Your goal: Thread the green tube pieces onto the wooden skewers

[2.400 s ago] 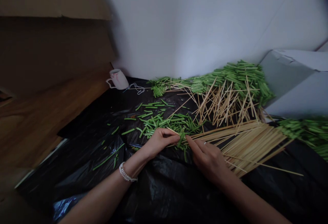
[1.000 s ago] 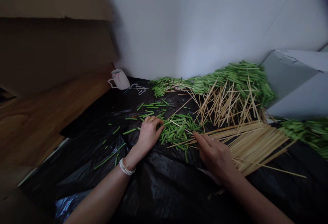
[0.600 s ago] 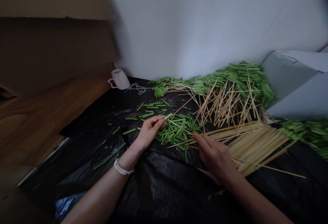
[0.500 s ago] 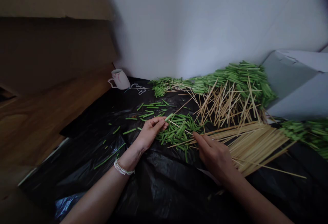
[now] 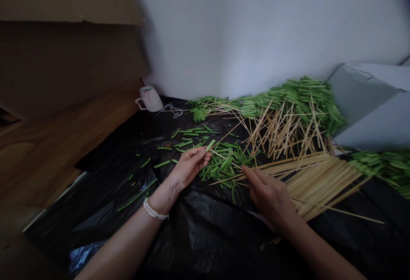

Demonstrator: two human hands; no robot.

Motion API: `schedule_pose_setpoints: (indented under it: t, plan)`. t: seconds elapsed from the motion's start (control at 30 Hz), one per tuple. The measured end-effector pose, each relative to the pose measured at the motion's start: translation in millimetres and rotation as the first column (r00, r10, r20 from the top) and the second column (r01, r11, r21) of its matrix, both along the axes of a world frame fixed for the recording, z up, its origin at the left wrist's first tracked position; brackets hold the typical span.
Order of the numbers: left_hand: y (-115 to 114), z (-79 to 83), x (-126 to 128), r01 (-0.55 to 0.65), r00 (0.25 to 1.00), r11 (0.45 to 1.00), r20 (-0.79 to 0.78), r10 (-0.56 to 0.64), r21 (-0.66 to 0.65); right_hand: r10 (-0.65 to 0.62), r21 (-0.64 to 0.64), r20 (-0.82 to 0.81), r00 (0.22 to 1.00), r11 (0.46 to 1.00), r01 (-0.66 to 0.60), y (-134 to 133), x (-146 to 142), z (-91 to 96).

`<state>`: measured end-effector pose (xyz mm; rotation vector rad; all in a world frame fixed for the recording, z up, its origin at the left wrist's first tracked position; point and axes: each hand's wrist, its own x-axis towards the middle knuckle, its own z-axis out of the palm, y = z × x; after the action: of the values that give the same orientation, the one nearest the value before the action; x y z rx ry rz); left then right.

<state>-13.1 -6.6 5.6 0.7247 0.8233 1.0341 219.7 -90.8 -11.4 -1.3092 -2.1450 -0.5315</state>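
Between thumb and fingers, my left hand [image 5: 191,162] pinches a short cut green stem [image 5: 210,145]. My right hand [image 5: 267,192] is closed on a thin wooden skewer [image 5: 226,159], whose far end meets the stem at my left fingertips. Whether the tip has entered the stem cannot be made out. Below both hands lies a loose heap of cut green stems [image 5: 221,171]. A fanned bundle of bare skewers [image 5: 323,181] rests beside and partly behind my right hand. Further back, several skewers [image 5: 283,130] stick out from a pile of green stems [image 5: 297,96].
Black plastic sheeting [image 5: 198,233] covers the work surface. A white mug [image 5: 150,99] stands at the back left beside a tangled string [image 5: 173,110]. A pale box [image 5: 371,104] borders the right, with more green stems [image 5: 384,166] in front. Cardboard [image 5: 70,53] rises at left.
The stem in my left hand has tilted slightly more upright, and the left fingers have shifted a little. My right hand and the skewer have barely moved.
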Motion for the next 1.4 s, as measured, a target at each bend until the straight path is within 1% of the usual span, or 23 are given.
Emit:
schedule_pose_setpoints:
  t: [0.27,0.53,0.83,1.03,1.2,1.3,1.4]
  plan:
    - [0.1,0.7,1.2,-0.013,1.0,1.0,-0.016,0.013,-0.013,-0.013,-0.003,0.0,1.0,1.0,0.013,0.6,1.0,-3.0]
    - [1.0,1.3,0.9,-0.041,0.998,0.999,-0.049,0.04,-0.018,-0.015,0.02,0.006,1.0,1.0,0.015,0.3,0.1,-1.9]
    - [-0.7,-1.2,2.5,0.025,0.996,0.998,-0.08,-0.029,-0.052,0.039,0.006,-0.016,0.999,0.999,-0.039,-0.9,0.3,-2.0]
    - [-4.9,-1.1,7.7,0.033,0.987,0.999,-0.155,-0.039,-0.043,0.032,-0.001,-0.001,0.999,0.999,-0.032,-2.2,-2.8,-0.3]
    - [-12.8,-1.2,16.7,0.099,0.963,0.995,-0.253,-0.092,0.018,0.051,-0.013,0.007,0.999,0.999,-0.051,-2.4,-6.5,-0.7]
    - [-14.1,-1.2,17.2,0.102,0.944,0.988,-0.324,-0.06,0.114,0.041,-0.023,0.01,0.999,0.999,-0.041,-2.5,-5.9,-0.2]
    - [-8.7,1.0,9.3,0.092,0.925,0.975,-0.379,-0.009,0.201,0.024,-0.024,0.005,1.0,0.999,-0.024,-1.7,-1.6,0.6]
